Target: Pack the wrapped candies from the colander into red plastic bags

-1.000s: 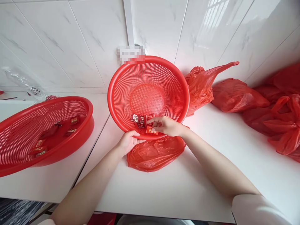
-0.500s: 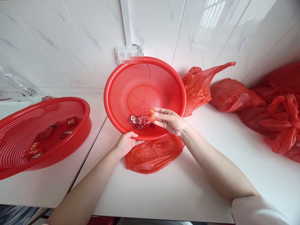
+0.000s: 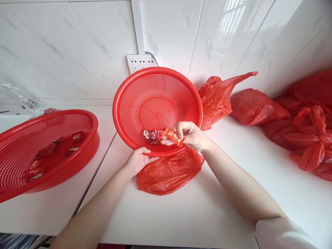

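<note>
My left hand point(image 3: 138, 160) grips the near rim of a red plastic colander point(image 3: 157, 71), which tilts toward me. Inside its near wall, my right hand point(image 3: 190, 136) pinches an orange-wrapped candy point(image 3: 174, 137) with pale lettering. Several dark red wrapped candies point(image 3: 150, 135) lie at the bottom of the near side, just left of that hand. Under the colander's front edge spreads a red plastic bag point(image 3: 168, 174), partly hidden by the basket.
A second red colander point(image 3: 90, 145) with several wrapped candies stands at the left. Red plastic bags point(image 3: 259, 105) line the wall to the right. A power socket point(image 3: 140, 62) sits behind the middle colander, on the white tiled wall.
My right hand has turned the orange candy, so its lettered face now shows more fully. The left hand keeps its hold on the rim. The view has shifted slightly.
</note>
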`<state>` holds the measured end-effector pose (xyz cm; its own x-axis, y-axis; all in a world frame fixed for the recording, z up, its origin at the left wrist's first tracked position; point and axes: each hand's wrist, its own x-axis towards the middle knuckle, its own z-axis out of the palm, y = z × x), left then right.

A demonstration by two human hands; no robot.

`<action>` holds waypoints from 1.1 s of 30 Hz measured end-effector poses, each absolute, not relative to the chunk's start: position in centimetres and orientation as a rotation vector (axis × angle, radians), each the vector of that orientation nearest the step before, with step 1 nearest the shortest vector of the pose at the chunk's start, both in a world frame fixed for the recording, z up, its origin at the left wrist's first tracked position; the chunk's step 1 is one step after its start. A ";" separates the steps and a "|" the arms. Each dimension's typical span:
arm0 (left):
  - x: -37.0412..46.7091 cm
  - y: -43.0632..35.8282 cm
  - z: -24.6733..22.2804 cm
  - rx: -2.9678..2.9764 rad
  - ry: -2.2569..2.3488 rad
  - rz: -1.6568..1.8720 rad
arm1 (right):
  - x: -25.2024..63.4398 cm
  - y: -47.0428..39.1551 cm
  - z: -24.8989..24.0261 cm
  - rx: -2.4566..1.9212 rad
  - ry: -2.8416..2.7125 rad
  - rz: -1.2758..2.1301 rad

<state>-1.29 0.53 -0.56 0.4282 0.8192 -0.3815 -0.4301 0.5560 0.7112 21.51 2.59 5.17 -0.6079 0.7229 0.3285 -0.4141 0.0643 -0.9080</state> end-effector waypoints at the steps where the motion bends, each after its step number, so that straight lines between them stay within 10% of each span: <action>1: -1.3 0.5 -0.5 0.563 0.785 0.833 | 21.6 2.6 5.1 -0.327 -1.481 1.751; 15: -1.2 0.7 -0.7 0.536 0.752 0.786 | 21.5 2.3 5.5 -0.617 -1.737 1.906; 33: -1.2 0.9 -0.9 0.592 0.851 0.815 | 21.9 2.3 5.1 -1.162 -2.277 0.712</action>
<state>-1.16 0.85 -0.95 0.4005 0.8161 -0.4167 -0.3815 0.5620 0.7339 21.91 2.33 5.09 -0.5219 0.8336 0.1811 0.5818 0.5031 -0.6390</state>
